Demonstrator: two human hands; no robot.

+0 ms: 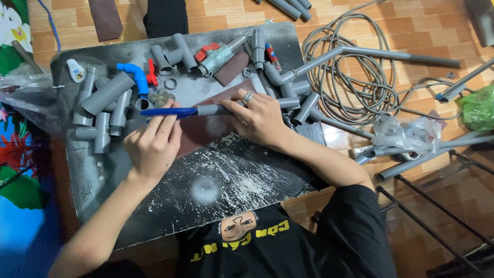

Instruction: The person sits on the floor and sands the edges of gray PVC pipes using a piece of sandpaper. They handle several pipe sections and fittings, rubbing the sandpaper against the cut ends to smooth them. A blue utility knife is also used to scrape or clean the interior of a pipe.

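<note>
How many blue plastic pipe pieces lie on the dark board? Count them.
2: a curved blue plastic elbow at the upper left, and a straight blue plastic pipe under the left hand. Others may be hidden.

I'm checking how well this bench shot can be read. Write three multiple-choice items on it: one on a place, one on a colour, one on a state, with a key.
1. Where does the coiled grey hose lie?
A. on the dark board
B. on the tiled floor right of the board
C. over the person's arm

2. What colour is the slim pipe under the left hand?
A. blue
B. red
C. green

3. How does the right hand meet the grey fitting?
A. hovers well clear of it
B. fingers pressed on it
C. lifts it high off the board

Key: 1 B, the coil rests on the tiles beside the dark board. 2 A, the blue pipe shows between the fingers. 3 B, the fingertips lie on the fitting, which stays low at the board.
</note>
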